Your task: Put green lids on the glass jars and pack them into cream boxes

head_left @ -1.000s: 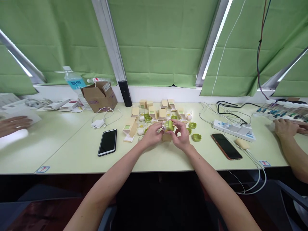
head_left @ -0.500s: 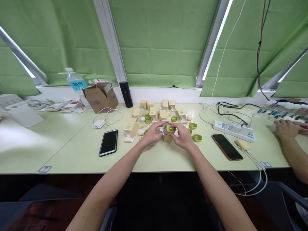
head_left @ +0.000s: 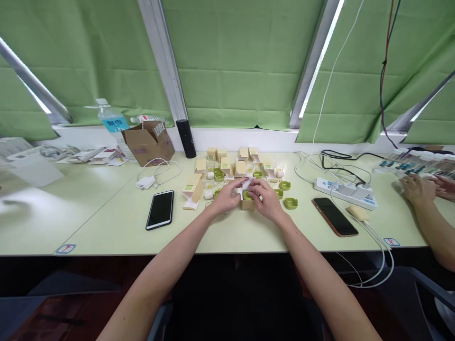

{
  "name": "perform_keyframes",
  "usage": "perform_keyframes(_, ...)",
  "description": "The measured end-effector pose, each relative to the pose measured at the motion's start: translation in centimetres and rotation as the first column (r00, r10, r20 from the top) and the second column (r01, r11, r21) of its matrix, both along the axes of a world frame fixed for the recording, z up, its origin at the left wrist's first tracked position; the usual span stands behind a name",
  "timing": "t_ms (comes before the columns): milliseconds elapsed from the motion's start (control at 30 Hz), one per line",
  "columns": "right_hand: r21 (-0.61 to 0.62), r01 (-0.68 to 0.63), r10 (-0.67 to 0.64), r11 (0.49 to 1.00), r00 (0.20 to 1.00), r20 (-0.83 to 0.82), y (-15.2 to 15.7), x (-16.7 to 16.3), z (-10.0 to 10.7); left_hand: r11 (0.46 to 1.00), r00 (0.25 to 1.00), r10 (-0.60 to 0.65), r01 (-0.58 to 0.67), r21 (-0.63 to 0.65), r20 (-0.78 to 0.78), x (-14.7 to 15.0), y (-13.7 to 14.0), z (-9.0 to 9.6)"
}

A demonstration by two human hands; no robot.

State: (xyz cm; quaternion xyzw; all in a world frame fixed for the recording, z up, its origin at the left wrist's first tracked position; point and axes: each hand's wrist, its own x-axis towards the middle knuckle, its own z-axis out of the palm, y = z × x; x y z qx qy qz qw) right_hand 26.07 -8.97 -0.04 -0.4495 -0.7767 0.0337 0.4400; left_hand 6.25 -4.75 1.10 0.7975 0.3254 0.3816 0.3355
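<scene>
A small cardboard box (head_left: 248, 205) stands in front of me on the table, its white-lined flap raised at the back. My left hand (head_left: 226, 197) is closed on the box's left side. In the box's open top sits a small green case (head_left: 248, 195). Bent fingers of my right hand (head_left: 266, 199) close on the case's right side and the box rim; the fingertips are partly hidden. Green square-shaped cups (head_left: 290, 203) lie to the right of my hands. Several more small boxes (head_left: 194, 191) stand behind and to the left, among small clear and white parts.
A dark-screened phone (head_left: 159, 210) lies at left, another phone (head_left: 335, 217) at right beside a power strip (head_left: 345, 193) and cables. A brown carton (head_left: 149, 144) and black cylinder (head_left: 186, 139) stand at the back. Another person's hand (head_left: 418, 189) works at far right.
The green case has gone from between my hands down into the box's open top. My right hand has shifted slightly left and lower. The other person's hands moved slightly.
</scene>
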Motion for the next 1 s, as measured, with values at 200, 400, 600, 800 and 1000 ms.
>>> perform_keyframes(200,0.002,0.070,-0.070,0.998,0.997,-0.020,0.3,-0.1,-0.4,1.000,1.000,0.015,-0.015,-0.027,0.011,0.0,0.0,-0.1)
perform_keyframes(400,-0.051,0.050,-0.063,0.997,0.953,-0.297,0.5,0.2,0.1,0.998,0.999,0.009,-0.007,-0.056,0.040,-0.3,0.1,0.0)
perform_keyframes(600,-0.187,0.065,-0.151,0.980,0.860,-0.488,1.2,0.5,-0.4,0.995,0.993,0.030,-0.019,-0.098,0.111,-0.7,0.4,0.1)
perform_keyframes(800,-0.267,-0.011,-0.119,0.964,0.876,-0.467,1.4,-0.1,-0.9,0.995,0.988,0.066,-0.056,-0.078,0.138,-0.1,0.3,-0.2)
perform_keyframes(1000,-0.261,-0.003,-0.112,0.965,0.898,-0.425,1.3,-0.5,-1.1,0.990,0.983,0.137,-0.133,-0.042,0.120,0.4,-0.2,-0.4)
